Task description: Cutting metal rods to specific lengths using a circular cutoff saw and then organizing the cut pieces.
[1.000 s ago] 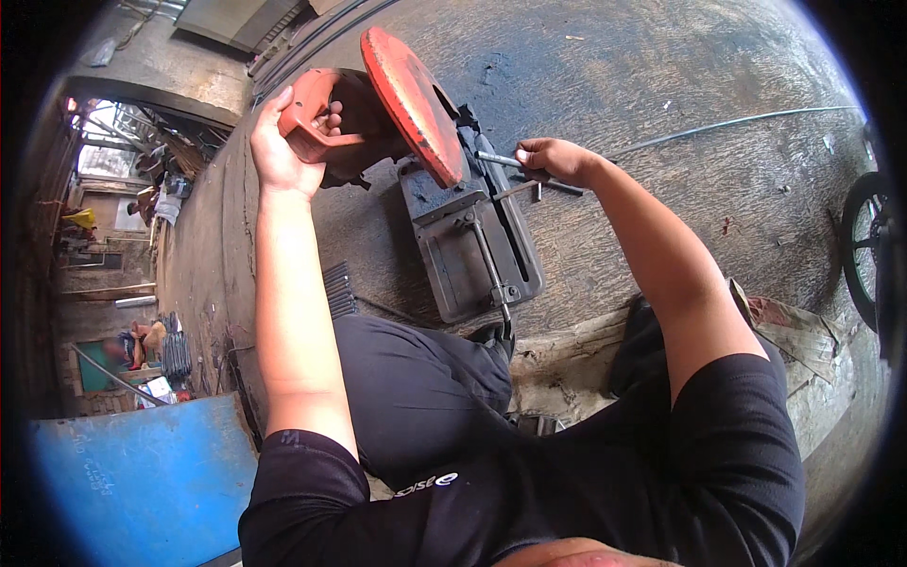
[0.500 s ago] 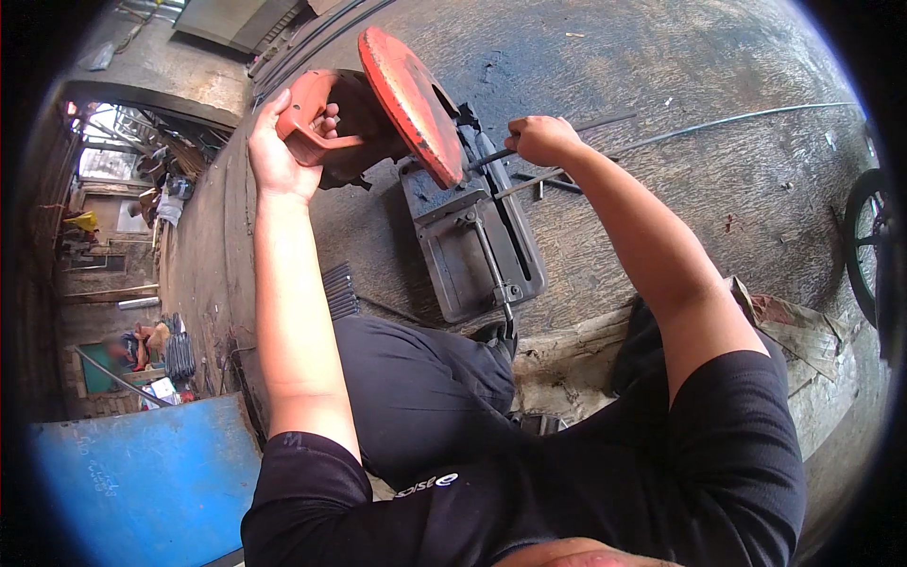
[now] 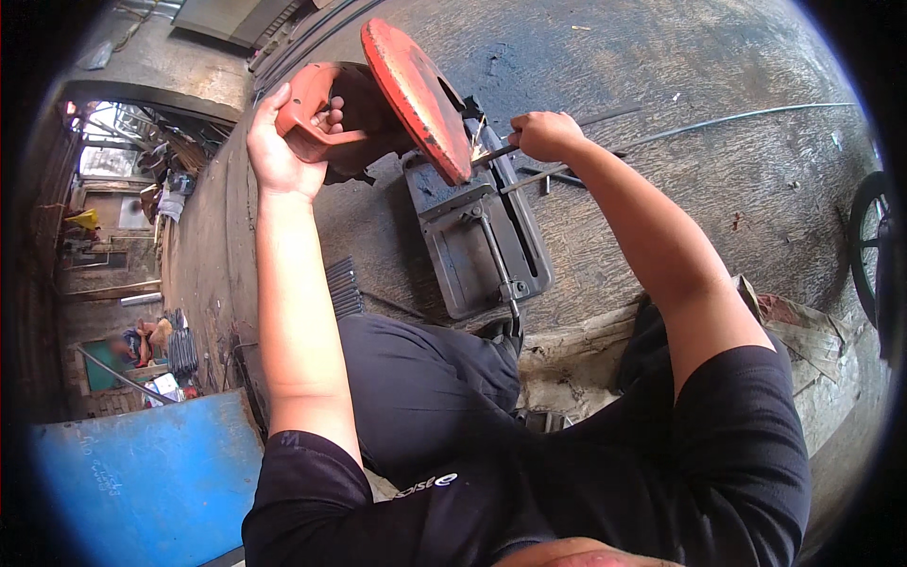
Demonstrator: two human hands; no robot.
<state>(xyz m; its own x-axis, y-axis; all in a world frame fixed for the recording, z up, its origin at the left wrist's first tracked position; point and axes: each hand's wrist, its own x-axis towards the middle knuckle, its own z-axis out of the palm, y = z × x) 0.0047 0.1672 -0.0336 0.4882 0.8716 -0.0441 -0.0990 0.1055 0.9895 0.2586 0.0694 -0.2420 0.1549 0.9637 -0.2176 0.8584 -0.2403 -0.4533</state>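
Note:
My left hand (image 3: 295, 142) is wrapped round the orange handle (image 3: 310, 104) of a cut-off saw. Its round orange blade guard (image 3: 416, 99), with chipped paint, stands over the grey metal base (image 3: 482, 255). In my right hand (image 3: 546, 135) is a dark metal rod (image 3: 609, 115), gripped close to the saw, its left end reaching in beside the guard's lower edge. Bright sparks (image 3: 479, 149) show where the rod meets the saw; the blade itself is hidden by the guard. A clamp screw (image 3: 494, 250) runs along the base.
Several short cut rods (image 3: 344, 286) lie left of the base. A long thin rod (image 3: 737, 132) stretches right across the floor. Further out are a blue panel (image 3: 142, 472) at lower left, a black wheel (image 3: 867, 246) at right, and a person (image 3: 142, 342) sitting far left.
Sparks have appeared at the rod beside the guard. The saw's handle and guard have shifted slightly, and my right hand still grips the rod.

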